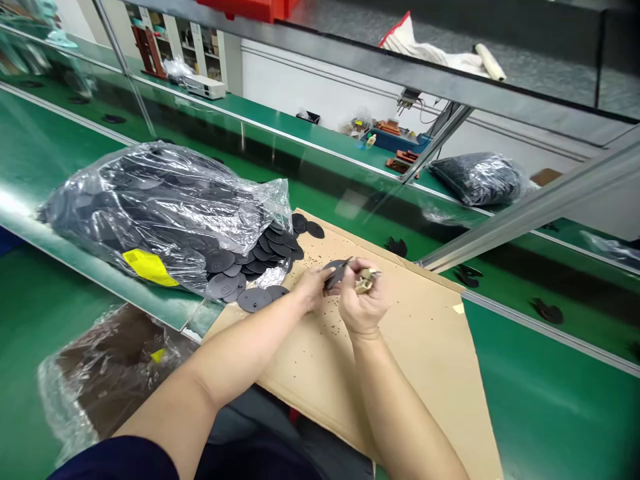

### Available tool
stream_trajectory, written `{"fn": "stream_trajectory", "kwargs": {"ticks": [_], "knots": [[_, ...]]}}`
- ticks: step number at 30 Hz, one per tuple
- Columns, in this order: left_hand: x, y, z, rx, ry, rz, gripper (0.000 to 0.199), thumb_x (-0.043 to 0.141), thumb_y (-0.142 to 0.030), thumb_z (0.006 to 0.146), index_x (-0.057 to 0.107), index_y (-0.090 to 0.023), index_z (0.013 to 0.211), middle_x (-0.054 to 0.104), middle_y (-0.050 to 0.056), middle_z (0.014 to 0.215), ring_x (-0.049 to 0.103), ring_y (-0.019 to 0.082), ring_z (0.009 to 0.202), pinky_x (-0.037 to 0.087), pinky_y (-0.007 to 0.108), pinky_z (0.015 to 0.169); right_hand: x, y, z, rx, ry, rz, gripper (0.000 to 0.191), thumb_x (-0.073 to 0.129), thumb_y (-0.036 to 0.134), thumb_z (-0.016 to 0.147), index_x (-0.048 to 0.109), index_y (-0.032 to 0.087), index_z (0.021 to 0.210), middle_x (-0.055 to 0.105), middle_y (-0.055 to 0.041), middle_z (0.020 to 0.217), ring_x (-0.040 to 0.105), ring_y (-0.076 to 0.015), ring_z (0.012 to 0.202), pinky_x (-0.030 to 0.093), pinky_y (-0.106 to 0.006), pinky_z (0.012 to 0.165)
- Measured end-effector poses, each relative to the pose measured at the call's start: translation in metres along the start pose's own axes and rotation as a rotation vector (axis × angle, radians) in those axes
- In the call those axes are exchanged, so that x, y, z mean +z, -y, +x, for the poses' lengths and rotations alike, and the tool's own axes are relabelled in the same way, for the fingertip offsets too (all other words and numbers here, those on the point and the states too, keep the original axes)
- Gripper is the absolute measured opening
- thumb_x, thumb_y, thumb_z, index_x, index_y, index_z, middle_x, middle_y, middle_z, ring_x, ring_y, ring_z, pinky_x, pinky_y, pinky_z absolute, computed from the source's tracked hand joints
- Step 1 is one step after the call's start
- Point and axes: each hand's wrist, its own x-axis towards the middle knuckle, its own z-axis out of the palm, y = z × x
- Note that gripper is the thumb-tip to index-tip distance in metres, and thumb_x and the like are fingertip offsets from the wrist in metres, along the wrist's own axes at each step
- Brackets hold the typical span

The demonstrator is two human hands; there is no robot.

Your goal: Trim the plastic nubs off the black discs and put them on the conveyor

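Observation:
My left hand [313, 288] is closed on the edge of a flat black disc [334, 272], held a little above a sheet of cardboard [410, 347]. In my right hand [363, 310], close against it, is a small cream-handled tool [367, 281] that looks like nippers; its tip is partly hidden at the disc. Left of my hands, a pile of similar black discs [265, 250] spills from the mouth of a clear plastic bag [165, 193]. Two loose discs [314, 229] lie at the cardboard's far edge. Tiny dark bits [336, 327] are scattered beneath my hands.
A green conveyor belt [345, 200] runs behind the cardboard, carrying dark pieces [547, 310]. A slanted metal post [480, 227] rises at the right, with a shelf [540, 47] overhead. An opened plastic bag [75, 393] hangs over a brown box at lower left.

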Motion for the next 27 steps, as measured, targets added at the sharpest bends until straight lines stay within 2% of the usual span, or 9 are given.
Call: {"fn": "stream_trajectory", "kwargs": {"ticks": [2,5,9,12,15,17,22,24,27], "knots": [[-0.001,0.002,-0.001,-0.054,0.027,0.008,0.009,0.057,-0.008,0.077,0.061,-0.011,0.084,0.064,0.006,0.069,0.060,0.014,0.058,0.050,0.024,0.055,-0.014,-0.019,-0.005,0.058,-0.128,-0.028,0.013,0.059,0.025,0.085,0.058,0.019,0.096,0.060,-0.0025,0.083,0.061,-0.0150,0.076,0.052,-0.032,0.074],[-0.002,0.003,-0.001,-0.120,0.073,-0.022,0.020,0.056,-0.001,0.070,0.059,-0.011,0.087,0.066,0.007,0.074,0.063,0.015,0.063,0.051,0.027,0.059,-0.022,-0.039,-0.018,0.091,-0.188,-0.062,0.013,0.059,0.026,0.085,0.056,0.018,0.095,0.059,-0.0025,0.084,0.060,-0.0148,0.077,0.052,-0.032,0.075],[-0.005,0.002,-0.004,-0.205,0.204,0.000,0.017,0.059,-0.006,0.073,0.063,-0.009,0.090,0.066,0.008,0.074,0.061,0.014,0.062,0.054,0.032,0.066,-0.021,-0.051,-0.033,0.155,-0.102,-0.009,0.014,0.055,0.028,0.087,0.056,0.020,0.098,0.059,-0.0032,0.089,0.060,-0.0133,0.069,0.054,-0.031,0.067],[-0.005,0.003,-0.007,-0.241,0.229,0.015,0.018,0.064,-0.016,0.077,0.065,-0.011,0.095,0.067,0.009,0.081,0.063,0.017,0.070,0.055,0.036,0.071,-0.025,-0.053,-0.037,0.155,-0.044,-0.048,0.017,0.054,0.030,0.087,0.057,0.020,0.100,0.060,-0.0051,0.092,0.062,-0.0164,0.077,0.055,-0.034,0.072],[-0.004,0.004,-0.007,-0.180,0.188,0.009,0.030,0.072,-0.012,0.070,0.064,-0.014,0.099,0.069,0.008,0.087,0.065,0.017,0.078,0.054,0.037,0.078,-0.030,-0.050,-0.035,0.128,-0.016,-0.113,0.016,0.055,0.029,0.086,0.058,0.020,0.098,0.061,-0.0063,0.093,0.061,-0.0189,0.086,0.053,-0.038,0.081],[-0.003,0.005,-0.006,-0.072,0.122,0.014,0.037,0.076,-0.008,0.063,0.064,-0.013,0.097,0.069,0.007,0.088,0.065,0.016,0.080,0.053,0.035,0.082,-0.032,-0.047,-0.033,0.147,0.018,-0.090,0.017,0.055,0.028,0.085,0.059,0.019,0.100,0.062,-0.0064,0.092,0.061,-0.0187,0.087,0.052,-0.037,0.083],[0.000,0.004,-0.001,0.335,-0.023,0.075,0.056,0.083,-0.007,0.050,0.063,-0.018,0.101,0.070,0.002,0.097,0.064,0.016,0.095,0.047,0.035,0.096,-0.027,-0.048,-0.029,0.450,0.038,0.095,0.027,0.061,0.034,0.081,0.061,0.017,0.102,0.066,-0.0059,0.090,0.063,-0.0171,0.080,0.052,-0.034,0.080],[0.000,0.004,-0.001,0.362,-0.030,0.099,0.057,0.084,-0.009,0.049,0.063,-0.018,0.101,0.070,0.002,0.100,0.064,0.018,0.098,0.046,0.037,0.097,-0.025,-0.053,-0.029,0.558,0.032,0.119,0.029,0.065,0.035,0.077,0.062,0.016,0.099,0.066,-0.0044,0.086,0.063,-0.0164,0.077,0.052,-0.033,0.078],[-0.001,0.005,-0.003,0.285,0.015,0.149,0.055,0.084,-0.014,0.052,0.063,-0.018,0.103,0.070,0.005,0.104,0.064,0.020,0.099,0.050,0.039,0.092,-0.026,-0.061,-0.029,0.615,0.030,0.140,0.029,0.066,0.035,0.075,0.063,0.017,0.097,0.066,-0.0028,0.084,0.062,-0.0157,0.075,0.052,-0.032,0.076]]}}
